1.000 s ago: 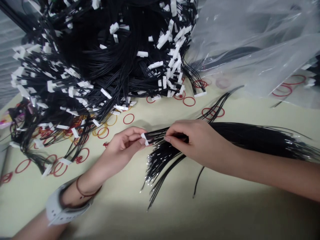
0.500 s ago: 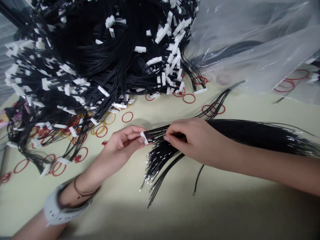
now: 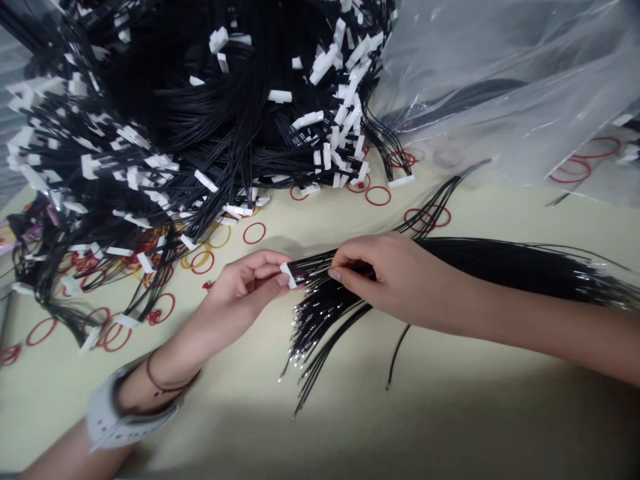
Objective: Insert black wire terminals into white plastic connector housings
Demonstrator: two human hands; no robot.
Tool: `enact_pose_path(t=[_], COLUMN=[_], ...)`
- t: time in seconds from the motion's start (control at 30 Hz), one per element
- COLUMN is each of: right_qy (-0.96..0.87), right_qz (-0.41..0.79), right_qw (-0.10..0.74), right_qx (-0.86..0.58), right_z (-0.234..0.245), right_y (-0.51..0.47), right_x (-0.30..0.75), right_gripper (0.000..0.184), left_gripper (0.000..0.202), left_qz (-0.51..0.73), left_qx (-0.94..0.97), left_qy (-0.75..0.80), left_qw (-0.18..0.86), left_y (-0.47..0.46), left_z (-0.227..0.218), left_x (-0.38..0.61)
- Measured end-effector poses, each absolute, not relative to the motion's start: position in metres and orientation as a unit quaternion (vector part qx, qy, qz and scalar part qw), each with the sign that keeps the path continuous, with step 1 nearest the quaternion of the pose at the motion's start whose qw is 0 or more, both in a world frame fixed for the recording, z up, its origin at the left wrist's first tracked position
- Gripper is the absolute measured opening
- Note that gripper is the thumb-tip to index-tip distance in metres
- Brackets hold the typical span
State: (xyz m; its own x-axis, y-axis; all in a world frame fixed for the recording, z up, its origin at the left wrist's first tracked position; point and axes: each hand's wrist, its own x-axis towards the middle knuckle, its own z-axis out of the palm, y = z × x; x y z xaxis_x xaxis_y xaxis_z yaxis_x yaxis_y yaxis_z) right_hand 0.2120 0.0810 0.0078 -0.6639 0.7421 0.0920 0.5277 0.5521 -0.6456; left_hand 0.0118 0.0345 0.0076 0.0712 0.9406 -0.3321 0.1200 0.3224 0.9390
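Between the thumb and fingers of my left hand (image 3: 253, 283) is a white connector housing (image 3: 288, 275). Several black wires (image 3: 315, 262) run from its right side toward my right hand (image 3: 380, 267). The right thumb and index finger are pinched together close to the housing, over the wires; the fingertips cover what exactly they grip, which looks like a black wire. Beneath that hand lies a thick bundle of loose black wires (image 3: 325, 317) with shiny metal terminals fanned out at its left end. The bundle stretches away to the right behind my forearm.
A large heap of black wire harnesses (image 3: 215, 120) with white connectors fills the upper left. Red rubber bands (image 3: 255, 233) and yellow ones (image 3: 220, 235) are scattered on the pale table (image 3: 225, 413). Clear plastic bags (image 3: 500, 87) lie at upper right. One loose wire (image 3: 397, 353) sits below my right hand.
Hardly anything differs: my right hand and forearm have shifted very slightly upward. My left hand still pinches the connector housing in the same place.
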Motion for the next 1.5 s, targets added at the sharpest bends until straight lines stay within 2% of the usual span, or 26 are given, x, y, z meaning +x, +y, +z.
enact_pose_path(t=[0.63, 1.17, 1.5], right_qy=[-0.865, -0.858, -0.866], right_qz=[0.276, 0.307, 0.315], right_qw=[0.186, 0.171, 0.199], right_qx=[-0.375, -0.375, -0.334], right_z=[-0.0017, 0.0028, -0.0022], right_y=[0.0805, 0.0802, 0.0782], right_x=[0.2099, 0.2079, 0.2041], right_gripper=[0.016, 0.018, 0.014], left_gripper=[0.015, 0.014, 0.013], left_qz=[0.353, 0.349, 0.352], left_qx=[0.483, 0.451, 0.472], left_qy=[0.592, 0.595, 0.584], left_qw=[0.540, 0.566, 0.559], left_y=[0.0353, 0.0345, 0.0306], left_z=[0.0071, 0.0100, 0.0065], left_x=[0.0138, 0.0154, 0.0154])
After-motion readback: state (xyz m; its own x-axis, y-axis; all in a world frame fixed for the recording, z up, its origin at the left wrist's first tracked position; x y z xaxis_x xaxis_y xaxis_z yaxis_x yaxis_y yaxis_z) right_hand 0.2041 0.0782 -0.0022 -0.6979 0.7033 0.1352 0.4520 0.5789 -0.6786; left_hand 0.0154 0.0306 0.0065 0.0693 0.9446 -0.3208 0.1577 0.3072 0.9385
